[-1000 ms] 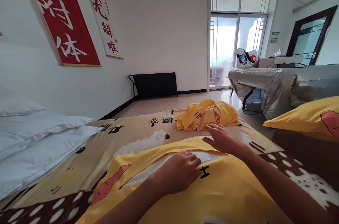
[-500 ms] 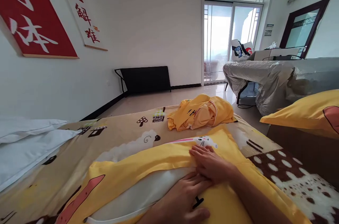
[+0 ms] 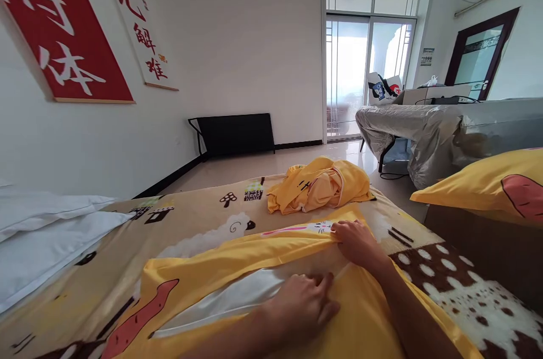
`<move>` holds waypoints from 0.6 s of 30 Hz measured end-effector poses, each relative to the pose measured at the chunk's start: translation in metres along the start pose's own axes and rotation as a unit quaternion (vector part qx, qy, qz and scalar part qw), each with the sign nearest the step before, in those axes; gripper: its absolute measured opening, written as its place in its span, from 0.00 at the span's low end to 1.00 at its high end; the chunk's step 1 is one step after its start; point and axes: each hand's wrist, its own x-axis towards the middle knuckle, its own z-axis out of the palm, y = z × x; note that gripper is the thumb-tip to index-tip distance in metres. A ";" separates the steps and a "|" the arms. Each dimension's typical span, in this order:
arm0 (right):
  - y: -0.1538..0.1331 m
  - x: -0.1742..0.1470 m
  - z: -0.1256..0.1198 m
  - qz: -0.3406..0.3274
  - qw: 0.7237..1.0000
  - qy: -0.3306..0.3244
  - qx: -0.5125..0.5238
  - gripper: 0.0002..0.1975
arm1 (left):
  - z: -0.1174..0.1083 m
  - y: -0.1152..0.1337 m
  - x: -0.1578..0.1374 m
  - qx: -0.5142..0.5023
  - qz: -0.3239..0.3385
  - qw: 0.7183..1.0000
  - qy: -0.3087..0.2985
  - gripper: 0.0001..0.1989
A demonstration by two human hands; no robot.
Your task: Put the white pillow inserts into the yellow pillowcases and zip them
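Head cam, R hand [image 3: 357,243] on ylw pillowcase [image 3: 360,314]

Btm edge cuts off the yellow pillowcase [image 3: 237,260]; most of the white pillow [image 3: 244,294] inside is hidden, & can't tell if L hand [image 3: 303,302] or R hand [image 3: 355,241] grips cloth. Red scroll's [image 3: 95,59] top & R-side yellow pillow [image 3: 470,184] run out of frame; wall notice [image 3: 427,56] too small to read.
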 end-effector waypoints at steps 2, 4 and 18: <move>-0.001 -0.003 -0.005 0.004 1.000 0.012 0.001 0.13 | -0.012 0.007 0.019 0.058 0.021 0.998 -0.028 0.22; -0.003 -0.005 -0.007 0.007 1.000 0.023 0.003 0.12 | -0.016 0.009 0.039 0.082 0.068 0.994 -0.021 0.18; 0.015 0.015 0.012 0.126 0.990 0.045 0.041 0.16 | 0.060 -0.033 0.075 -0.203 -0.008 0.959 0.199 0.12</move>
